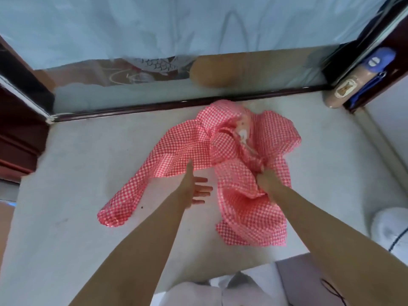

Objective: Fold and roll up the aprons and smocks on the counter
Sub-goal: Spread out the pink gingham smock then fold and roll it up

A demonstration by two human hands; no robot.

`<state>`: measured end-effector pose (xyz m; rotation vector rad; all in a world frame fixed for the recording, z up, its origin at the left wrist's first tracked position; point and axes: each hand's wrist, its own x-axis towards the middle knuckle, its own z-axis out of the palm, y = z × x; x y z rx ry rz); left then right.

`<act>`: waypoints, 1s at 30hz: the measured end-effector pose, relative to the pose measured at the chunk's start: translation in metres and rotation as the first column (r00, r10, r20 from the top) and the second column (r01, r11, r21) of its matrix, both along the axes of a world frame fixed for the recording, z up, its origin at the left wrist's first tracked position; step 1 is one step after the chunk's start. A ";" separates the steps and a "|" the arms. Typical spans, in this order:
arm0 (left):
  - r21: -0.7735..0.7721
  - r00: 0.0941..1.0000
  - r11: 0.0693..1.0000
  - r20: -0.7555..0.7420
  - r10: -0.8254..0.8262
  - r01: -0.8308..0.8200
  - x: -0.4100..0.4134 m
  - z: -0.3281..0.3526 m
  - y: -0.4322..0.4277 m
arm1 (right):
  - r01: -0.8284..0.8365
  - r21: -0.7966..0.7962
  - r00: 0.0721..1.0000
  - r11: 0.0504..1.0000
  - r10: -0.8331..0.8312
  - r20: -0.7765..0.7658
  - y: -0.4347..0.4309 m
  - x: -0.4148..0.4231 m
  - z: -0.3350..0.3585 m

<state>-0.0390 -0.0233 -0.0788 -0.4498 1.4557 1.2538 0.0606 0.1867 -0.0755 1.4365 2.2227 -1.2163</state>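
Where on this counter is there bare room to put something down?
The counter is bare left of the red checked smock and along its right side. The middle is crowded: right hand gripping the smock, left hand open beside it.

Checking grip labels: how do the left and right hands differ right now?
The left hand is open with fingers spread; the right hand is curled, gripping the red checked smock. The left hand holds nothing; the right hand sits in bunched cloth. Both reach over the counter.

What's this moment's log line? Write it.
right hand grips red checked smock | left hand open beside it | smock crumpled on counter
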 end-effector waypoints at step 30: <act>-0.211 -0.232 0.975 -0.954 -0.189 0.074 0.002 0.025 0.018 | 0.015 0.209 0.961 0.978 0.043 -0.273 -0.033 -0.004 0.018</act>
